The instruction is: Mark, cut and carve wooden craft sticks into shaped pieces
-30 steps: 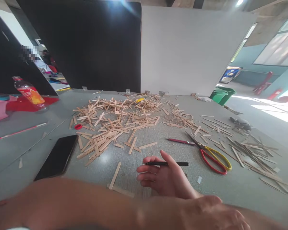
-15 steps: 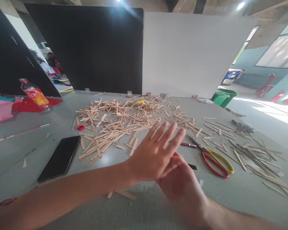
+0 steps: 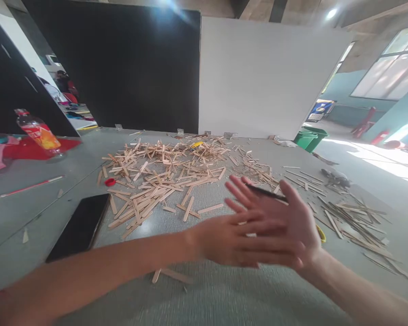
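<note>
Black pen (image 3: 265,192) sits in right hand (image 3: 292,219), lodged by thumb, raised above worktop (image 3: 211,296); wooden sticks (image 3: 153,194) spread beyond. Long axis slants crosswise, left end farther off, right end by thumb. Right hand: palm turned up and leftward, fingers spread, hold looks loose. Left hand (image 3: 236,237) on near side of pen, apart from it, nothing seen in grasp; fingers straight, crossing in front of right palm; cannot tell whether palms touch.
</note>
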Available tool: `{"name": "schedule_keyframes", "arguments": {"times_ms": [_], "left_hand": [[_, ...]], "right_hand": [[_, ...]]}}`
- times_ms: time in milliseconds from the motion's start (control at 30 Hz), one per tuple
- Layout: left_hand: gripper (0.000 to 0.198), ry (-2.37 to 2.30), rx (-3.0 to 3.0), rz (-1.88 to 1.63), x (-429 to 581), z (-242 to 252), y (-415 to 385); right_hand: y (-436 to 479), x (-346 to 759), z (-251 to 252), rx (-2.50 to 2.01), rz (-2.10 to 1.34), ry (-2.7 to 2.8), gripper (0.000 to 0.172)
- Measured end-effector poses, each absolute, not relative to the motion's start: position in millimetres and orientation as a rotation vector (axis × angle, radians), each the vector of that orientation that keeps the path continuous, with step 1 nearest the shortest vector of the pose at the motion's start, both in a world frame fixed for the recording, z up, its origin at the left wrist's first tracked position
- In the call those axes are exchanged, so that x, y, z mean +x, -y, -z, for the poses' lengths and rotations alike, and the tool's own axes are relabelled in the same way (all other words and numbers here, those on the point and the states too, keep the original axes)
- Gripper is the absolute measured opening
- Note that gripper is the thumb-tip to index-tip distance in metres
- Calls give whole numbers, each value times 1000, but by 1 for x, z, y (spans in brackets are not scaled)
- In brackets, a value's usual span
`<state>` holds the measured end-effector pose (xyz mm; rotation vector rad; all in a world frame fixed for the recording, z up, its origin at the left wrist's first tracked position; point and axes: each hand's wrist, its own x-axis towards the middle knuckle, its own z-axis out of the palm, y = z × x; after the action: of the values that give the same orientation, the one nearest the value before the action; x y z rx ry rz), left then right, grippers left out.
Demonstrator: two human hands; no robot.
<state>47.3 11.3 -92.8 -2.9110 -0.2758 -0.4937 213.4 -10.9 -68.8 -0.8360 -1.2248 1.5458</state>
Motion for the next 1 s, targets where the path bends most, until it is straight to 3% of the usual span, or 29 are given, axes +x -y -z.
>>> {"name": "schedule_keyframes", "arguments": {"times_ms": [67, 167, 333, 533, 600, 767, 900, 1000], "left_hand": [[45, 166, -2951, 482, 35, 94, -29], [42, 636, -3063, 402, 19, 99, -46], [26, 1009, -3190, 323, 2, 104, -50], [5, 1110, -3347, 301, -1, 108, -41], [10, 1112, -3366, 305, 1, 110, -39], [21, 1098, -3360, 335, 1, 116, -38], [16, 1145, -3305, 373, 1, 114, -33], [12, 1171, -3300, 352, 3, 104, -26]], "right_hand": [[1, 228, 61, -803, -1457, 1166, 76], [-15, 244, 59, -872, -1263, 1166, 68], [-36, 258, 72, -1144, -1286, 1046, 32], [-43, 261, 107, -1424, -847, 1949, 28], [-43, 260, 114, -1453, -719, 2055, 25], [-46, 268, 115, -1504, -499, 2180, 49], [-52, 289, 118, -1500, -301, 2348, 27], [-57, 301, 125, -1520, -272, 2385, 23]]}}
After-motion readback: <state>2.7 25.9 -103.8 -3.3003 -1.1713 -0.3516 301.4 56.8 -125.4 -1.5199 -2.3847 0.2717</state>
